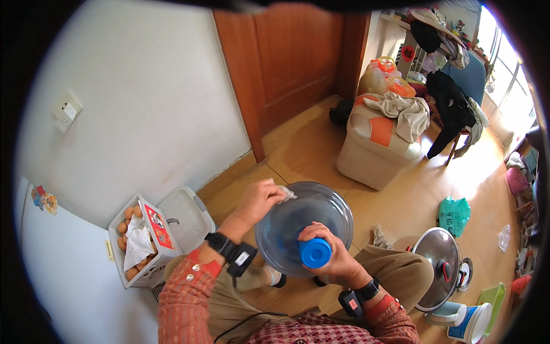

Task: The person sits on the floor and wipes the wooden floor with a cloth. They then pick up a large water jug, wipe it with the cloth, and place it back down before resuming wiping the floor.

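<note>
A large clear plastic water bottle [316,210] with a blue cap [316,253] stands or leans between the person's knees, its neck end towards the camera. My right hand [328,247] is wrapped around the capped neck. In my left hand [262,195], at the upper left edge of the bottle, a small crumpled whitish piece [287,194] is pinched between the fingers; whether it is cloth, paper or film I cannot tell. Both wrists wear black straps with small devices.
To the left, a plastic basket of eggs [146,268] stands beside a grey lidded bin [189,215]. A padded stool [365,159] is ahead. On the right lie a glass pan lid [434,253], a green plastic bag [454,215] and a white bucket [477,322].
</note>
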Action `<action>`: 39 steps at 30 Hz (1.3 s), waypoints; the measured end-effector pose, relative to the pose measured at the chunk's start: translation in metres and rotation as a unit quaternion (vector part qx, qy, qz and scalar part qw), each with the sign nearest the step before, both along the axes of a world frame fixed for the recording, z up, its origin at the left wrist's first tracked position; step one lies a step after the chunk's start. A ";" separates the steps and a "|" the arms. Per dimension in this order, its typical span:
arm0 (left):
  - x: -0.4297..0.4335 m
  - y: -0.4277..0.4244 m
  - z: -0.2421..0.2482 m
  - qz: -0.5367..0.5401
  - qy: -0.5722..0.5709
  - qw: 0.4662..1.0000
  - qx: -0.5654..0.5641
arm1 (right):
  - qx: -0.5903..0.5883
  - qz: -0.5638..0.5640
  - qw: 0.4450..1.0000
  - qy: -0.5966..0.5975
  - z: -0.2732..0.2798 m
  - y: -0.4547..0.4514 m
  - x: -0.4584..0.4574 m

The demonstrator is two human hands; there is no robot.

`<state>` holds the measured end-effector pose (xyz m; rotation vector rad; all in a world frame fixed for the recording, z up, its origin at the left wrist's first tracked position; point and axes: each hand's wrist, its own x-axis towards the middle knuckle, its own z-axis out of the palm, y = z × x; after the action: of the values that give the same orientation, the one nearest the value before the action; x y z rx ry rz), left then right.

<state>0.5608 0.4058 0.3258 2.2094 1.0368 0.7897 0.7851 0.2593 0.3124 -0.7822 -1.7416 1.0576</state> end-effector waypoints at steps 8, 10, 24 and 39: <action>-0.029 -0.028 -0.005 0.008 -0.039 0.999 -0.034 | 0.015 0.002 1.000 -0.015 -0.001 -0.006 0.003; -0.008 -0.014 0.002 -0.003 -0.011 1.000 -0.005 | 0.002 0.003 1.000 -0.012 -0.001 -0.008 0.003; -0.018 -0.005 0.006 -0.075 0.023 0.996 0.032 | 0.007 0.026 1.000 -0.012 0.004 -0.012 0.001; 0.070 0.044 0.007 -0.185 0.022 0.982 0.030 | 0.014 0.038 0.999 -0.026 0.002 -0.015 -0.005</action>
<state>0.6308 0.4498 0.3327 2.3821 0.5971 0.6131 0.7801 0.2447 0.3144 -0.7373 -1.8393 1.0697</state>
